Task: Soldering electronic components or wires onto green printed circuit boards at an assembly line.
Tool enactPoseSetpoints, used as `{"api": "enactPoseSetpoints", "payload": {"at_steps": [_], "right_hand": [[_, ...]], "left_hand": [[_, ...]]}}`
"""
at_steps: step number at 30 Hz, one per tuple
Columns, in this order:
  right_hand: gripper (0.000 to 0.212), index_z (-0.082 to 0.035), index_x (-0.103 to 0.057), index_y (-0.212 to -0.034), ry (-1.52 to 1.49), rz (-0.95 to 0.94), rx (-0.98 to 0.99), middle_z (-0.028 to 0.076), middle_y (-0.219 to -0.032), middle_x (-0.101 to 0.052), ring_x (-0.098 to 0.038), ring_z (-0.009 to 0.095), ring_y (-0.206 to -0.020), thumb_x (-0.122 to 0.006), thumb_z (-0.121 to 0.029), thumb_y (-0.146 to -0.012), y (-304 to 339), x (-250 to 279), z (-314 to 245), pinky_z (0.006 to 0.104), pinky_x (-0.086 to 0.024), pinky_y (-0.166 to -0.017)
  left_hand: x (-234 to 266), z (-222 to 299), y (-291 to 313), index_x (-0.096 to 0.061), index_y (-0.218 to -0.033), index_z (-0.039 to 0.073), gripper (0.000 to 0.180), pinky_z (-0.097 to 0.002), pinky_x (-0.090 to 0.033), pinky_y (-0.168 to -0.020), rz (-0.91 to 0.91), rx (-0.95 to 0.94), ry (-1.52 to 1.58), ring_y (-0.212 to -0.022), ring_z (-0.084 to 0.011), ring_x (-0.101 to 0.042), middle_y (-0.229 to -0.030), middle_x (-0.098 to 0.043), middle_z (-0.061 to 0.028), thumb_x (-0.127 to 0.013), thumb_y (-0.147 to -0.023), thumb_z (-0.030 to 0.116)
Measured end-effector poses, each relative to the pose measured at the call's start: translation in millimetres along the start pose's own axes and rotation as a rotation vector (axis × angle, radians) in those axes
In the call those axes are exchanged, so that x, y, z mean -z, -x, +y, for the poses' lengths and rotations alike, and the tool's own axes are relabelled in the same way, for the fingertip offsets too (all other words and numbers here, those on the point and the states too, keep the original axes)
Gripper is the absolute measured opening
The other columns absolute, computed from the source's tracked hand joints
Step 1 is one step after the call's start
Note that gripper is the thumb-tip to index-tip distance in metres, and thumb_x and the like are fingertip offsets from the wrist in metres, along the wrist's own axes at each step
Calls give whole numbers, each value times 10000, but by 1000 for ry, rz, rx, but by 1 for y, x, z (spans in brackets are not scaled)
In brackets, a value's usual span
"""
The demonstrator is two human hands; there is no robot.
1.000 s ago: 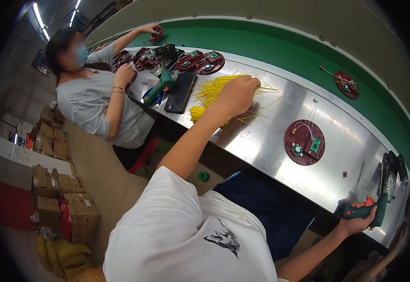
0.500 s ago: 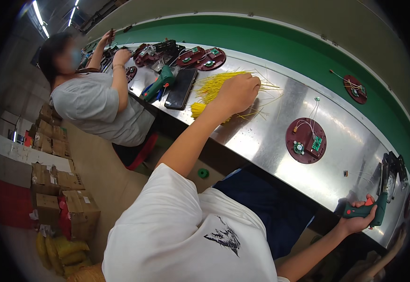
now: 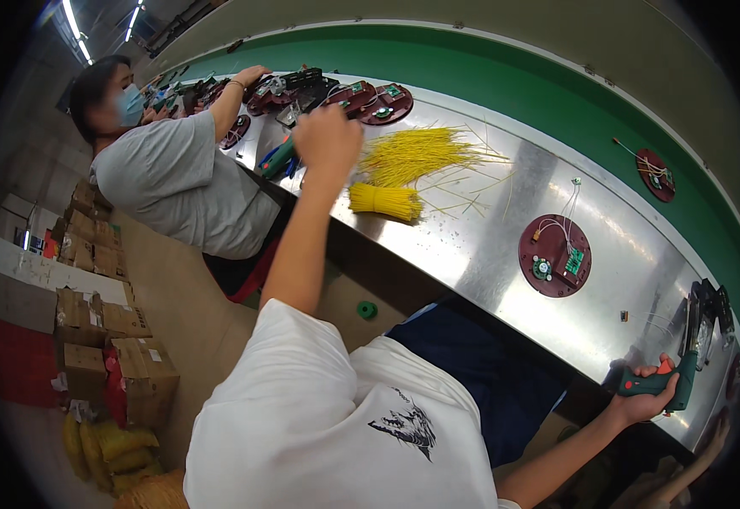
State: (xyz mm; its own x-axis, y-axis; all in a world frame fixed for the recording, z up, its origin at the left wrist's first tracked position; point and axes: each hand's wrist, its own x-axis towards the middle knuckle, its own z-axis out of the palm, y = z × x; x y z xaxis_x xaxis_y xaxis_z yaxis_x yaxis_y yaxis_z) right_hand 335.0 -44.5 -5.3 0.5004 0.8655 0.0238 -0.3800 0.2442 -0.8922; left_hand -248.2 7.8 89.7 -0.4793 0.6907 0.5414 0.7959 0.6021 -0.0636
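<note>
My left hand [image 3: 329, 142] is over the far left of the bench, beside a second green tool [image 3: 278, 159] and covering most of a dark phone. Its fingers are blurred and turned away, so what they hold cannot be seen. Just right of it lie a loose heap of thin yellow strands [image 3: 417, 157] and a tight yellow bundle [image 3: 383, 202]. My right hand [image 3: 648, 400] is wrapped round a dark green pistol-grip tool [image 3: 682, 386] with an orange trigger, at the right near edge. A round maroon panel [image 3: 548, 276] with white wires and green circuit boards lies between my hands.
Another maroon panel [image 3: 657, 176] rests by the green back wall [image 3: 506, 64]. More panels [image 3: 387, 106] and black parts crowd the far left, where a co-worker [image 3: 179, 182] in grey sits. A small component [image 3: 625, 316] lies near my right hand. Cardboard boxes [image 3: 145, 382] stand on the floor.
My left hand has moved left from above the yellow strands to over the phone and green tool, uncovering the bundle. My right hand stays put. The co-worker's arm has shifted.
</note>
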Motion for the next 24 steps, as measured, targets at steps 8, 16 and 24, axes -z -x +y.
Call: {"api": "enactPoseSetpoints", "payload": {"at_steps": [8,16,24], "right_hand": [[431,40,-573,-1138,19,129,22,53,-753,-556,-498,112,-627,-418,-346,-1026,7,-25,-7,259,-423,-588],[414,28,-575,-1131,-1,7,-35,41,-730,-550,-500,116,-630,-411,-338,-1027,2,-9,-3,255,-420,-590],[407,24,-573,-1125,12,14,-20,45,-733,-550,-499,118,-621,-402,-333,-1032,4,-15,-5,253,-421,-591]], "left_hand": [[-35,-142,-8,-706,-1164,178,374,-503,-500,-911,-117,178,-17,-1055,-430,-635,-1086,-713,-163,-609,-803,192],[-56,-172,-2,-588,-1352,246,572,-457,-495,-932,-318,45,90,-1053,-409,-647,-1104,-700,-186,-695,-793,183],[-64,-182,3,-629,-1303,190,496,-504,-480,-897,-243,-41,277,-1008,-393,-663,-1035,-715,-189,-724,-816,169]]}}
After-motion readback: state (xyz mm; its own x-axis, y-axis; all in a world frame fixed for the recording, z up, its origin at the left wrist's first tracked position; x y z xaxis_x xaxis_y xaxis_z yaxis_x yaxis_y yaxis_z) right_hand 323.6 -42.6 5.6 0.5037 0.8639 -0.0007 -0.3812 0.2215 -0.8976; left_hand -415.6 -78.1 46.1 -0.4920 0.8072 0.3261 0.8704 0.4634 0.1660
